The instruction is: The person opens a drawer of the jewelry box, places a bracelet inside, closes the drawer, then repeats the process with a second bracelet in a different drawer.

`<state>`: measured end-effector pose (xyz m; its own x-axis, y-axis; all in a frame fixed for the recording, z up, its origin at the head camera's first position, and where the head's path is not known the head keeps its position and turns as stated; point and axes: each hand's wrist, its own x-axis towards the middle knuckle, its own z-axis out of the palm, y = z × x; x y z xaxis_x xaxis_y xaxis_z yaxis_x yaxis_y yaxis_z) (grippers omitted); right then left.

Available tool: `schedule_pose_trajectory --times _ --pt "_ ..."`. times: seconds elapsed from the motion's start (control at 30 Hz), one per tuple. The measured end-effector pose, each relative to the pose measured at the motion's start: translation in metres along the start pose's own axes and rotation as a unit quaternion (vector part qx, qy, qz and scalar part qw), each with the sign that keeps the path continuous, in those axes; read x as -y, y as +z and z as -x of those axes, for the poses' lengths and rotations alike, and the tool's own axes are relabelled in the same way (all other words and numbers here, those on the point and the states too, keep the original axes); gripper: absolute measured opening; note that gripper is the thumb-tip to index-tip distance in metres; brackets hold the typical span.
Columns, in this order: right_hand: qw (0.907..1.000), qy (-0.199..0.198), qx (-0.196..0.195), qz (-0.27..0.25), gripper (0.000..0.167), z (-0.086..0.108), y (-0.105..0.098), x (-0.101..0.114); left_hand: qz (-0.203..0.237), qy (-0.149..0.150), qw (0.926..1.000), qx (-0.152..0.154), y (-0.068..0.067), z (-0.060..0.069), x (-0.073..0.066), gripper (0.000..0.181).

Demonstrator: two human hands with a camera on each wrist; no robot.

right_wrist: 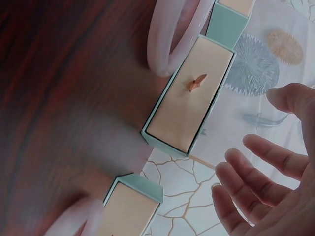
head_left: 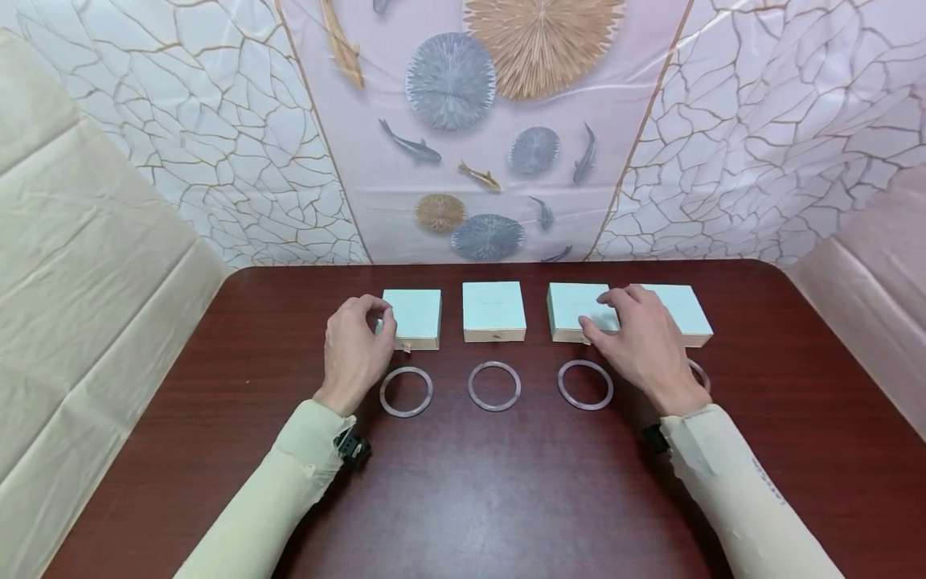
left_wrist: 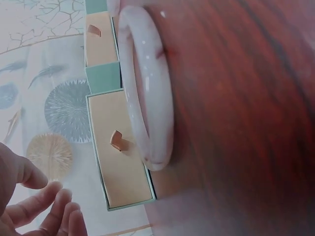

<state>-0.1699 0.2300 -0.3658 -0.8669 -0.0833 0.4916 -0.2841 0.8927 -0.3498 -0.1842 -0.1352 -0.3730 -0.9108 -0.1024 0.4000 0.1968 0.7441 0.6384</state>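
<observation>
Mint-green drawer boxes stand in a row, with cream fronts and small copper ribbon pulls. My left hand (head_left: 356, 346) hovers at the left side of the leftmost box (head_left: 414, 314), its fingers loosely bent. In the left wrist view the thumb and fingertips (left_wrist: 44, 204) come close together with nothing between them. My right hand (head_left: 644, 342), thumb and fingers spread, is above the gap between the third box (head_left: 571, 310) and the rightmost box (head_left: 676, 310). A pale pinkish bangle lies before each box; the rightmost bangle (head_left: 700, 375) is partly hidden by the right hand.
Another box (head_left: 494, 310) is second from the left, with a bangle (head_left: 494, 408) in front. More bangles lie at the left (head_left: 406, 414) and right of centre (head_left: 585, 406). The dark wooden table (head_left: 477, 498) meets a patterned cloth wall (head_left: 499, 185) behind the boxes.
</observation>
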Motion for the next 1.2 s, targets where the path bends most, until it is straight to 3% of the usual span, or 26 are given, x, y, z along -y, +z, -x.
schedule_pose_trajectory --times 0.17,0.6,1.2 --pt "1.0 0.004 0.005 -0.004 0.035 -0.004 0.004 0.004 0.017 0.001 0.9998 -0.012 -0.003 -0.004 0.001 0.018" --pt "0.9998 0.006 0.017 -0.002 0.036 -0.003 0.005 0.02 0.04 -0.018 0.999 -0.006 -0.003 -0.004 0.007 0.023" --pt "0.9995 -0.02 0.024 0.007 0.039 -0.008 0.017 0.032 0.04 -0.073 0.9959 0.034 -0.005 -0.012 0.01 0.035"
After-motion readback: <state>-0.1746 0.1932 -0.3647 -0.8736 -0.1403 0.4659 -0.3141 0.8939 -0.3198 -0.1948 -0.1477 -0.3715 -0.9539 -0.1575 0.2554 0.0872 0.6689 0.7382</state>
